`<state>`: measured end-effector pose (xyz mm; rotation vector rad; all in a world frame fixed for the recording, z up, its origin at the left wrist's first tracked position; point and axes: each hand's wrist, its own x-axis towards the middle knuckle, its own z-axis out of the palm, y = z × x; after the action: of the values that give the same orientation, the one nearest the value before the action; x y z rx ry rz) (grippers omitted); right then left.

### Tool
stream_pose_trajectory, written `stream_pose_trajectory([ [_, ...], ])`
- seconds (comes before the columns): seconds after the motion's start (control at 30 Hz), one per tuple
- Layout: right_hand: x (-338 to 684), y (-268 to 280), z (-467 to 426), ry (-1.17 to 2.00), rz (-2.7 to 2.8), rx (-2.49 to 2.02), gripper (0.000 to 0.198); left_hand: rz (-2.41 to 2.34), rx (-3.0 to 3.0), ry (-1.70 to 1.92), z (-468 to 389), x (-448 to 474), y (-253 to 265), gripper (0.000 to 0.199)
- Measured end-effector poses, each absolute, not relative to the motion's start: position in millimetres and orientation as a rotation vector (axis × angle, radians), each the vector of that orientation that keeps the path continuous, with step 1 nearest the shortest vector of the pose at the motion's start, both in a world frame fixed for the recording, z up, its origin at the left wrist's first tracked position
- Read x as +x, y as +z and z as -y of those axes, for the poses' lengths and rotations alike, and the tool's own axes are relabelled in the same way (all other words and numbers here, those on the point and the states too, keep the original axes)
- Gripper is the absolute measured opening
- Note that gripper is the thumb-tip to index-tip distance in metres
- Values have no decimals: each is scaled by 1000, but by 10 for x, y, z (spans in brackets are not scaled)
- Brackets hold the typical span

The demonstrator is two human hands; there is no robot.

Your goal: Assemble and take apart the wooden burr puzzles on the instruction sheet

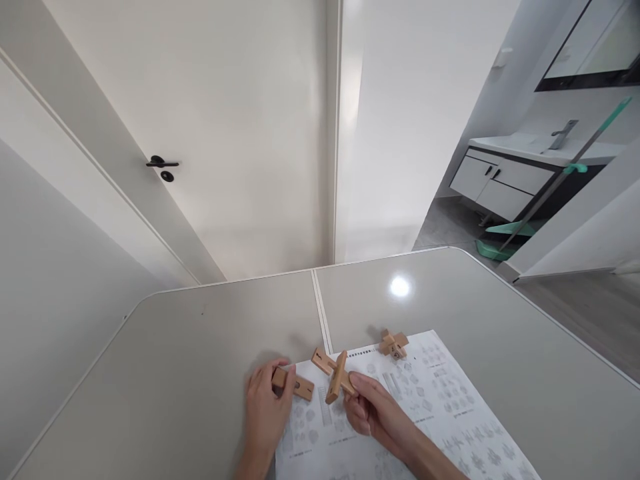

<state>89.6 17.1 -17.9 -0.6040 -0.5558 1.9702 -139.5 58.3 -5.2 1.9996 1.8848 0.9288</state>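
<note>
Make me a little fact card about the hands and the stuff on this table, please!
Left hand: gripping a wooden piece, partly covered
Right hand: holding crossed wooden pieces
Paper: white, printed with small pictures
On the paper's far edge: a wooden cluster
Table: grey, pale rim

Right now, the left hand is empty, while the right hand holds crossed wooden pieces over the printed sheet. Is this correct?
Not quite: the left hand is not empty; the head view shows it gripping at least one wooden block. The rest is correct.
</note>
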Motion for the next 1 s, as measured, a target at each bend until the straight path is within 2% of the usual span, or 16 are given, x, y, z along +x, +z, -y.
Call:
stream_pose_trajectory([
  [0.53,907,-181,-155,1981,594,-595,37,-2066,2285,693,-530,-1299,-48,38],
  [0.7,898,-168,-153,1984,617,-601,39,-2059,2279,803,-532,-1279,-43,35],
  [0.83,888,-155,-146,1967,686,-625,40,-1882,2060,1063,-472,-1282,-46,29],
  [1.0,862,-145,-112,1873,948,-732,43,-1582,1570,1082,-360,-1232,31,36],
])
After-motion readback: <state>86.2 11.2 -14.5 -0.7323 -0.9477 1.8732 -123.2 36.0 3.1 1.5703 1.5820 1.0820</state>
